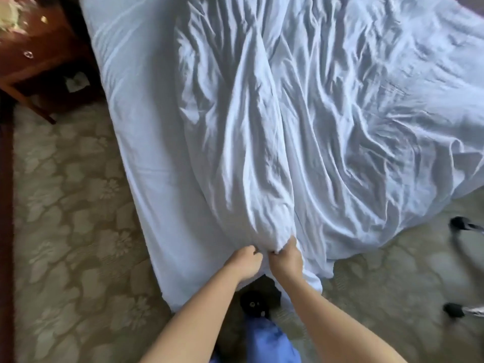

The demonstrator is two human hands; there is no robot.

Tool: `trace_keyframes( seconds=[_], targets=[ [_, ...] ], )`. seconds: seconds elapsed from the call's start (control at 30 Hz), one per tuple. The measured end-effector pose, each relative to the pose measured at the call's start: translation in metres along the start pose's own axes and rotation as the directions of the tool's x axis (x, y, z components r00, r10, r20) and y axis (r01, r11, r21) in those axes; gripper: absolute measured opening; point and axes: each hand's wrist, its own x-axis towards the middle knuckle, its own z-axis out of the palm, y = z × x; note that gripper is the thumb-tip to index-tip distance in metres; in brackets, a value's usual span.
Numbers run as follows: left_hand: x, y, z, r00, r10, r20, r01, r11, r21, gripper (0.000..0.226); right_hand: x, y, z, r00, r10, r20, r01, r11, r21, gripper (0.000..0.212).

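Both hands are parked right at the foot edge of the bed (136, 106), side by side and almost touching. The left hand (245, 262) and right hand (285, 258) each have their fingers (290, 243) curled tight into a gathered wad of the white duvet (262, 153). The duvet lies crumpled across the top of the bed, with one corner spilling off the foot end onto the carpet (65, 205). My guess is the fabric's pinched together in the middle for a solid grip, so it can be tugged toward the foot and flattened out. The long ridge running up the bed from the hands looks like pull tension. A wooden nightstand (36, 48) sits off the bed's left side, up near the head.
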Motion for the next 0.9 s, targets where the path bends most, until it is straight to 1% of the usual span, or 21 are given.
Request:
trace_keyframes(
  seconds=[0.07, 0.1, 0.13, 0.17, 0.2, 0.23, 0.27, 0.3, 0.33, 0.4, 0.43, 0.47, 0.53, 0.6, 0.67, 0.73, 0.77, 0.83, 0.87, 0.9],
  targets=[
    [-0.005, 0.006, -0.011, 0.999, -0.029, -0.045, 0.026, 0.997, -0.072, 0.038, -0.018, -0.018, 0.001, 0.998, -0.048, 0.044, 0.045, 0.997, 0.066, 0.037],
    [-0.008, 0.009, -0.018, 0.997, -0.041, -0.073, 0.034, 0.995, -0.098, 0.037, -0.027, -0.028, 0.001, 0.996, -0.066, 0.06, 0.06, 0.994, 0.095, 0.03],
    [-0.012, 0.009, -0.026, 0.994, -0.044, -0.1, 0.033, 0.993, -0.114, 0.036, -0.035, -0.038, 0.002, 0.994, -0.081, 0.076, 0.073, 0.991, 0.109, 0.028],
    [-0.014, 0.008, -0.031, 0.99, -0.073, -0.119, 0.052, 0.984, -0.17, 0.035, -0.04, -0.045, 0.003, 0.989, -0.114, 0.095, 0.103, 0.989, 0.107, 0.027],
    [-0.023, 0.004, -0.045, 0.988, -0.078, -0.136, 0.041, 0.966, -0.254, 0.031, -0.054, -0.061, 0.0, 0.987, -0.145, 0.076, 0.136, 0.984, 0.114, 0.028],
    [-0.033, 0.004, -0.059, 0.989, -0.088, -0.121, 0.035, 0.921, -0.388, 0.027, -0.062, -0.074, -0.003, 0.983, -0.175, 0.06, 0.167, 0.979, 0.116, 0.028],
    [-0.034, 0.003, -0.067, 0.99, -0.105, -0.093, 0.037, 0.835, -0.549, 0.027, -0.064, -0.084, -0.005, 0.976, -0.196, 0.089, 0.188, 0.978, 0.095, 0.028],
    [-0.041, 0.002, -0.082, 0.993, -0.089, -0.073, 0.017, 0.742, -0.67, 0.03, -0.071, -0.099, -0.008, 0.969, -0.224, 0.104, 0.216, 0.973, 0.082, 0.026],
    [-0.049, 0.0, -0.103, 0.997, -0.048, -0.06, -0.014, 0.657, -0.753, 0.032, -0.082, -0.116, -0.011, 0.967, -0.234, 0.103, 0.228, 0.971, 0.068, 0.023],
    [-0.064, -0.004, -0.144, 0.999, 0.039, -0.035, -0.051, 0.541, -0.839, 0.029, -0.103, -0.146, -0.011, 0.968, -0.239, 0.075, 0.238, 0.971, 0.024, 0.015],
    [-0.069, -0.005, -0.162, 0.995, 0.094, -0.022, -0.068, 0.529, -0.846, 0.03, -0.115, -0.161, -0.01, 0.968, -0.244, 0.055, 0.245, 0.97, -0.003, 0.015],
    [-0.076, -0.005, -0.177, 0.986, 0.165, -0.002, -0.091, 0.534, -0.841, 0.034, -0.126, -0.173, -0.007, 0.97, -0.239, 0.031, 0.24, 0.971, -0.023, 0.016],
    [-0.089, -0.01, -0.199, 0.967, 0.252, 0.027, -0.138, 0.613, -0.778, 0.041, -0.149, -0.194, 0.004, 0.968, -0.25, 0.004, 0.25, 0.967, -0.044, 0.018],
    [-0.094, -0.02, -0.217, 0.965, 0.262, 0.002, -0.183, 0.678, -0.712, 0.044, -0.172, -0.215, 0.016, 0.963, -0.271, -0.007, 0.27, 0.961, -0.065, 0.019],
    [-0.101, -0.028, -0.235, 0.963, 0.266, -0.043, -0.229, 0.726, -0.649, 0.026, -0.191, -0.229, 0.03, 0.96, -0.277, -0.047, 0.273, 0.959, -0.08, 0.021],
    [-0.111, -0.034, -0.248, 0.959, 0.279, -0.047, -0.25, 0.762, -0.597, 0.01, -0.201, -0.23, 0.048, 0.94, -0.302, -0.158, 0.294, 0.953, -0.074, 0.025],
    [-0.115, -0.036, -0.253, 0.958, 0.284, -0.04, -0.252, 0.769, -0.587, 0.008, -0.203, -0.225, 0.058, 0.921, -0.317, -0.227, 0.304, 0.948, -0.092, 0.029],
    [-0.121, -0.042, -0.26, 0.956, 0.292, -0.028, -0.254, 0.777, -0.576, 0.03, -0.202, -0.213, 0.077, 0.871, -0.345, -0.35, 0.294, 0.936, -0.191, 0.047],
    [-0.123, -0.046, -0.263, 0.956, 0.293, -0.018, -0.251, 0.785, -0.566, 0.034, -0.201, -0.206, 0.084, 0.855, -0.323, -0.405, 0.251, 0.942, -0.223, 0.058],
    [-0.123, -0.051, -0.265, 0.957, 0.289, -0.004, -0.24, 0.789, -0.565, 0.034, -0.201, -0.2, 0.089, 0.857, -0.257, -0.446, 0.174, 0.96, -0.219, 0.063]
  ],
)
